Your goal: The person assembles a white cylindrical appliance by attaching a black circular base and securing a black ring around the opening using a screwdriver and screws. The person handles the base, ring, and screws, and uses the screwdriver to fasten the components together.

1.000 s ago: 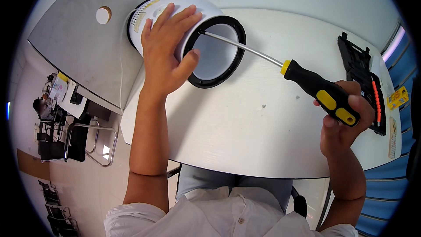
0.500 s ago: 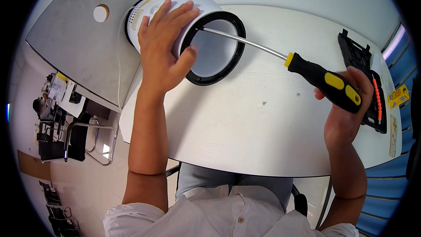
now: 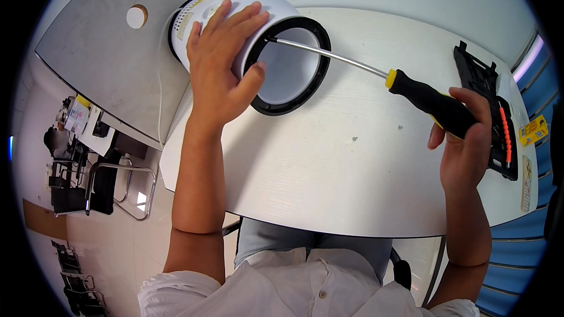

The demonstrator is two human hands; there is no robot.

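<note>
A white cylindrical appliance [image 3: 258,1] lies on its side on the white table, its black-rimmed round opening turned toward me. Spread across its upper side, my left hand [image 3: 220,67] rests with fingers apart and the thumb by the black rim. My right hand [image 3: 467,147] grips the handle of a long screwdriver [image 3: 432,103], black and yellow with a silver shaft. The screwdriver's tip meets the left part of the black rim; whether it sits in a screw there is too small to tell.
On the right of the white table [image 3: 305,176] lies an open black tool case [image 3: 479,67] with an orange flexible shaft [image 3: 505,135]. Beside it is a small yellow box [image 3: 533,131]. A white cord [image 3: 160,100] runs along the grey table [image 3: 100,41], which holds a round white-topped object [image 3: 137,16].
My right hand and the screwdriver handle have turned, so the yellow grip patches no longer face up. The tip stays at the rim, and my left hand keeps its place on the appliance.
</note>
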